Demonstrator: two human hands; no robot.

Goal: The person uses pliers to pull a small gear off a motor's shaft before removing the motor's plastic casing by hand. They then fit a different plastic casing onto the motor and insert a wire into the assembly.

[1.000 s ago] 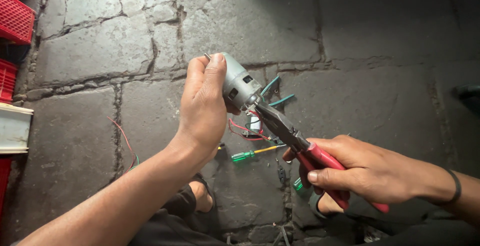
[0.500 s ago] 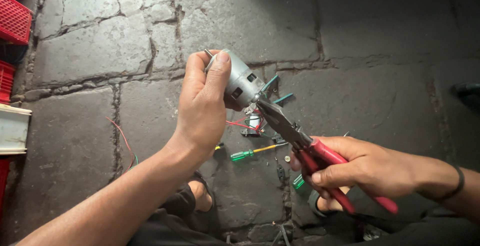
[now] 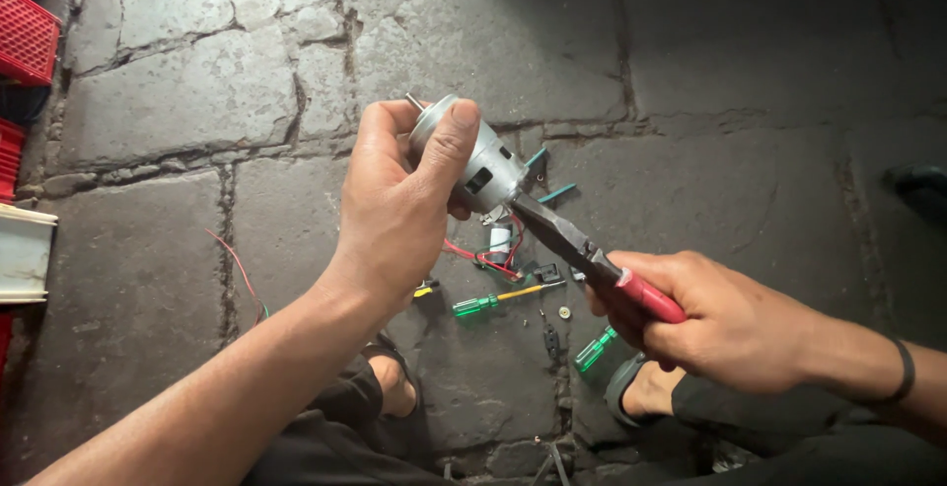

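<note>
Left hand (image 3: pixel 395 215) grips a small motor (image 3: pixel 473 160); right hand (image 3: pixel 725 318) clasps red-handled pliers (image 3: pixel 592 259).

Light falls from above and to my left, so the stone floor (image 3: pixel 148 111) is palest near its upper left corner and sinks into deep shadow along the far edge on my right and in the upper right corner. My left hand (image 3: pixel 395 210) is evenly lit, and the metal motor (image 3: pixel 473 155) in it shows a soft sheen but no hard glare. My right hand (image 3: pixel 730 318) sits in duller light. The red crate (image 3: pixel 25 37) at the floor's left edge looks slightly stretched. The centre is sharp; small parts on the floor are dim and hard to read. My dark clothing at the near edge is nearly black.
</note>
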